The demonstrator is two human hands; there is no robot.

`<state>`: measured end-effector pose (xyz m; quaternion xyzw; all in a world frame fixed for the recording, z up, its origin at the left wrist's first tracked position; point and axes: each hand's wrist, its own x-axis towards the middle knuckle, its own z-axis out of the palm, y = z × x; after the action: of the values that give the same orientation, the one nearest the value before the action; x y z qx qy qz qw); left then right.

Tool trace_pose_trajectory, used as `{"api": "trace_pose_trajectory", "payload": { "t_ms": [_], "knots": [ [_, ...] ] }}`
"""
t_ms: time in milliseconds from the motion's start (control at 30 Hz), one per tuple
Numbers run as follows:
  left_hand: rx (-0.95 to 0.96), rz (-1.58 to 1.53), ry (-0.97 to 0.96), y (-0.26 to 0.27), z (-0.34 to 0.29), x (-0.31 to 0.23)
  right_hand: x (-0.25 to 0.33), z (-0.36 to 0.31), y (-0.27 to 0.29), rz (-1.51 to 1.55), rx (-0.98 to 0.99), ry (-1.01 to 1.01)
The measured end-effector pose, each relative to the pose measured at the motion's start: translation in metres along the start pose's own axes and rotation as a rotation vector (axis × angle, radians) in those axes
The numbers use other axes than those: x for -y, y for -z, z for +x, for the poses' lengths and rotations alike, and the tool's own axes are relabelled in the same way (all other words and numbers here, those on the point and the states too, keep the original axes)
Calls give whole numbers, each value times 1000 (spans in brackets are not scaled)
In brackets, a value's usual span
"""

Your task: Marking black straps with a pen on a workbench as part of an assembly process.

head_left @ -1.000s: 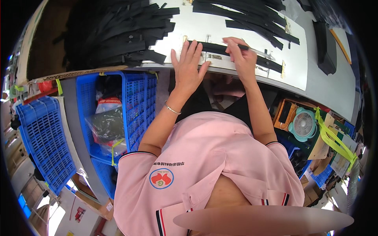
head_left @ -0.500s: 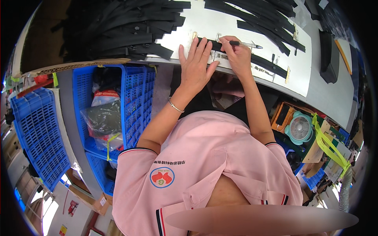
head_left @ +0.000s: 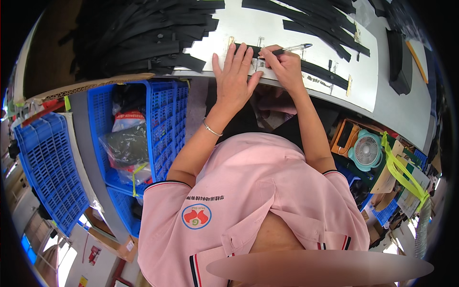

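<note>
My left hand (head_left: 234, 79) lies flat with spread fingers, its fingertips pressing the left end of a long black strip (head_left: 325, 73) against a white board (head_left: 354, 88). Just to the right, my right hand (head_left: 287, 71) pinches a pen (head_left: 295, 48) whose clear end sticks out to the upper right. The pen's tip points down toward the strip, close to my left fingers; the exact contact point is too small to make out. Dark handwritten marks run along the board below the strip.
A heap of black strips (head_left: 138, 36) covers the far left, and more black strips (head_left: 320, 28) lie at the far right. A black box-like piece (head_left: 399, 62) stands on the right. Blue crates (head_left: 167, 115) sit below the table at left; a small fan (head_left: 367, 150) is at right.
My right hand has moved slightly nearer to me, and the pen has turned so its clear end now rises to the right. My left hand stays on the strip.
</note>
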<state>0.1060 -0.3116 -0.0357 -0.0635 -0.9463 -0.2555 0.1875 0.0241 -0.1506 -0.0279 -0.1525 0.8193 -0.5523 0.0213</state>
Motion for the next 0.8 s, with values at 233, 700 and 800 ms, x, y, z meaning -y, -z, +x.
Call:
{"api": "trace_pose_trajectory", "payload": {
  "t_ms": [233, 700, 800],
  "knots": [
    [49, 4, 35, 2, 1, -2, 1, -1, 0, -103, -29, 148],
    [94, 13, 43, 1, 1, -2, -13, -33, 74, 2, -346, -98],
    [72, -22, 43, -4, 1, -16, -17, -32, 75, -34, -348, -86]
  ]
}}
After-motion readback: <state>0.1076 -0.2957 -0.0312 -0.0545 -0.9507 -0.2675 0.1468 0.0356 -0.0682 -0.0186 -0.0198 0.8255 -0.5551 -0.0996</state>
